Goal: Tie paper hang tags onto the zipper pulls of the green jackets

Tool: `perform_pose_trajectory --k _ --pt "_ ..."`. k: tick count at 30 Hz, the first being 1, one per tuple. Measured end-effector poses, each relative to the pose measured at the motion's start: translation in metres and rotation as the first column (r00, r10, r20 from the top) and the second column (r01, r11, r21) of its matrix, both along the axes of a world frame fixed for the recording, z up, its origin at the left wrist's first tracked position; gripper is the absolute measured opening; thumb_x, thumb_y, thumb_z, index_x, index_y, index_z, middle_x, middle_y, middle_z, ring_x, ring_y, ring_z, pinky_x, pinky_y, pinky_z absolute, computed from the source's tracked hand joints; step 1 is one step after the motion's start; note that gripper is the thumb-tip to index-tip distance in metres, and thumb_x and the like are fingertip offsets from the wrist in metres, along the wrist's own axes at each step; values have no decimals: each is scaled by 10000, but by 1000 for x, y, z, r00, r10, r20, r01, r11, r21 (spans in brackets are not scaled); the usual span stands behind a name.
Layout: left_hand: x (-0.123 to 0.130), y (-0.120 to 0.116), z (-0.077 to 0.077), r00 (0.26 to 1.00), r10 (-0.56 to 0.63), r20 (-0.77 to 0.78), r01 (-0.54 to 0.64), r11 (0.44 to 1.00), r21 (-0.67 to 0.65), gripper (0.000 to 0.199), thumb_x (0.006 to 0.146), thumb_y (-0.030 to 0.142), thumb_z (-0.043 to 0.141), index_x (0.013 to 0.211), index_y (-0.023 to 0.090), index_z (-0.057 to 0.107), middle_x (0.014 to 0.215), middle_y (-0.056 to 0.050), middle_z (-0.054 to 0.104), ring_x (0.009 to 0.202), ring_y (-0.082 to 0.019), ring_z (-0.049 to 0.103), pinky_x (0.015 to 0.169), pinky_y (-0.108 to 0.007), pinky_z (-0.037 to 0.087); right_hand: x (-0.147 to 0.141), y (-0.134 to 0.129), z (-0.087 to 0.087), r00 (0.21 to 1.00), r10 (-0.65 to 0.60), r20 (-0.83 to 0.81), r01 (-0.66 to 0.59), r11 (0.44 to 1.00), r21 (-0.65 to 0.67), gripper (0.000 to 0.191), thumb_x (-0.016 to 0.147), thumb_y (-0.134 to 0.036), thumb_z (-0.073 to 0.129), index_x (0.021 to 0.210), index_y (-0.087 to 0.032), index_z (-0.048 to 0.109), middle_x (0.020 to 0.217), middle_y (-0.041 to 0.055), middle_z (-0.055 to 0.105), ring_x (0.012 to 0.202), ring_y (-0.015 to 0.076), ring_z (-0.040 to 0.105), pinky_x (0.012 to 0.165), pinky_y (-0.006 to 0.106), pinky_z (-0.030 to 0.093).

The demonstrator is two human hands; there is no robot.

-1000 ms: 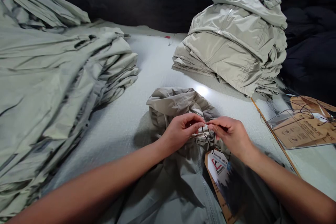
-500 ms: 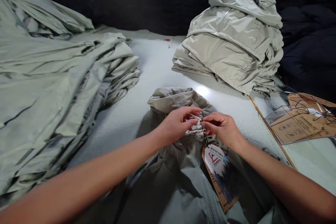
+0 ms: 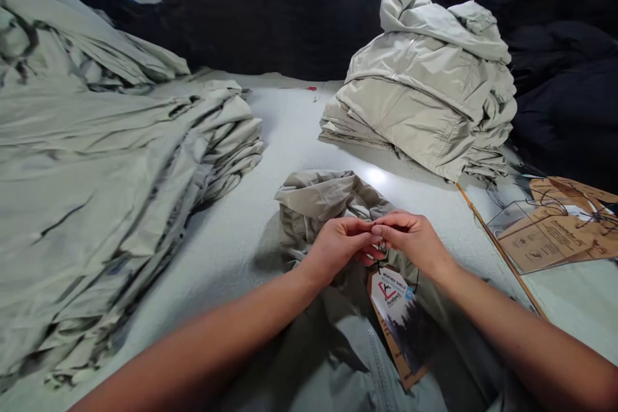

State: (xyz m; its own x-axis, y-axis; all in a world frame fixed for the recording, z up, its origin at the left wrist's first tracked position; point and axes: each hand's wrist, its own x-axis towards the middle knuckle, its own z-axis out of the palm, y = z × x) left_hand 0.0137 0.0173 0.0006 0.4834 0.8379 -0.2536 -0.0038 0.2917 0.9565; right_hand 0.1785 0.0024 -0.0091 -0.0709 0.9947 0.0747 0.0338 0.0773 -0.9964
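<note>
A grey-green jacket (image 3: 333,335) lies in front of me, its hood (image 3: 313,196) pointing away and its zipper running down the front. Over the collar, my left hand (image 3: 345,241) and my right hand (image 3: 408,235) meet fingertip to fingertip. Both are closed in a pinch on the black cord (image 3: 380,264) of the hang tags; the exact grip is hidden by the fingers. Below them hangs a white printed hang tag (image 3: 393,296) with a dark forest picture, and a brown card tag (image 3: 403,367) shows behind it. Both tags rest on the jacket front.
Folded grey-green jackets (image 3: 425,84) are stacked at the back right. A larger heap of the same garments (image 3: 120,161) covers the left side. Brown tags with black cords (image 3: 550,238) lie at the right, beside a thin wooden strip (image 3: 502,248). Dark garments (image 3: 290,19) form the background.
My fingertips have come together, covering the cord and the white collar part that showed between them. The view has tilted up slightly.
</note>
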Motion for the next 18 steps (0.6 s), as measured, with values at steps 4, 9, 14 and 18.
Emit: perform_pose_trajectory --k 4,9,14,18 --pt "-2 2 0 999 -15 38 18 997 -79 345 693 405 778 836 102 698 804 -63 730 644 -154 698 551 -214 546 5 -1 4 995 96 -5 -96 995 -12 232 777 -391 706 915 -217 774 822 14 599 593 85 560 553 241 498" --pt "-3 2 -1 997 -47 68 53 995 -84 346 697 423 782 828 113 702 827 -60 727 627 -150 696 521 -207 535 9 -2 4 990 137 -17 -138 990 -41 223 794 -400 704 938 -246 778 845 10 575 635 84 562 580 232 499" --pt "-4 2 0 995 -68 77 75 993 -91 303 707 388 784 820 118 708 763 -39 703 607 -147 687 497 -205 511 12 -2 3 980 183 -72 -191 974 -120 219 780 -377 733 954 -252 778 852 8 592 697 98 567 634 240 502" --pt "-5 3 2 990 -107 91 118 986 -116 342 678 412 801 806 108 713 782 -48 698 598 -144 681 478 -202 499 15 -2 2 961 224 -163 -252 951 -179 232 754 -367 763 953 -249 777 855 8 622 695 98 568 637 248 484"
